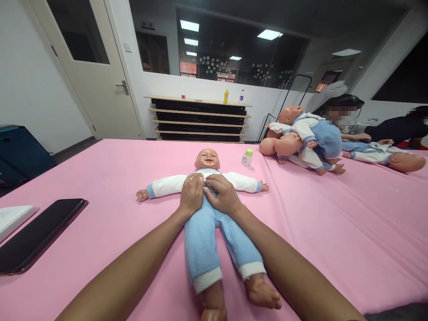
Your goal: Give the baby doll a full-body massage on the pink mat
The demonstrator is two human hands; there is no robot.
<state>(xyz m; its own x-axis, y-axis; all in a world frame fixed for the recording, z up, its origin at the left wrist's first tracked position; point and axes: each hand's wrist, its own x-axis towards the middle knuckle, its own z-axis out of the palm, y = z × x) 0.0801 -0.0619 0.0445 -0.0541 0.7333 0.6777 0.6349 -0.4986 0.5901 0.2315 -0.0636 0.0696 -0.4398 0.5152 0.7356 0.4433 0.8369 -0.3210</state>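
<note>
A baby doll lies on its back in front of me, its head pointing away and its arms stretched out sideways. It wears a white top with blue cuffs and light blue trousers with white hems. On the left side of its chest is my left hand, fingers bent against the clothing. My right hand faces it from the other side, its fingers curled at the front of the outfit. Both sets of fingertips meet near the middle of the chest, around a small dark spot. Exactly what the fingertips pinch is partly hidden.
A green-capped small bottle stands beyond the doll's arm on the pink-covered table. Several more dolls are piled at the right, near another person. A black phone and a white box lie at the left.
</note>
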